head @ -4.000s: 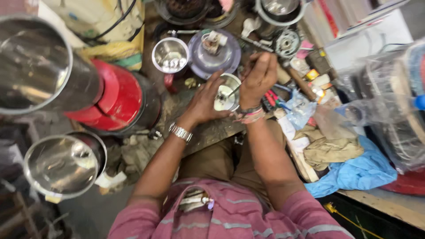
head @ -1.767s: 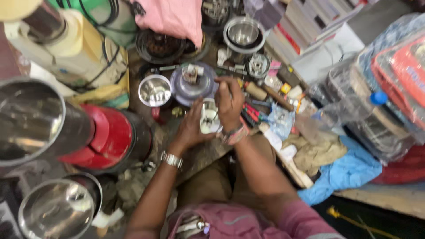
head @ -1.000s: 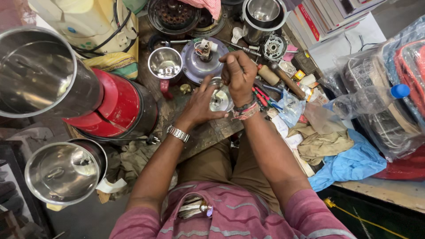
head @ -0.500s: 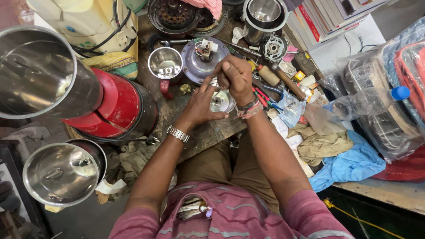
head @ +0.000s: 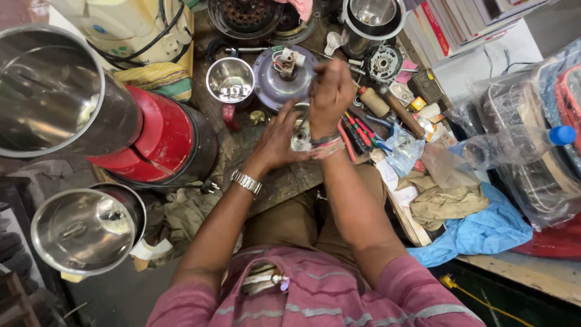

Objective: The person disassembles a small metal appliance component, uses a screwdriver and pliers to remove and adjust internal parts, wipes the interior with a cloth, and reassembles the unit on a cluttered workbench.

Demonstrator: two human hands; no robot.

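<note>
We see big steel jar [head: 51,91] far left of small metal part [head: 301,138]. Our left hand [head: 279,136] cups part. Our right hand [head: 330,91], fist closed on thin tool, just above. Part not yet back together, we think.

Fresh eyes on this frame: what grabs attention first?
The two hands at centre: the left hand cups a small metal part while the right hand works above it with a thin tool. Left of them a big steel jar stands against a red appliance body. A bright blue cloth lies at lower right.
</note>
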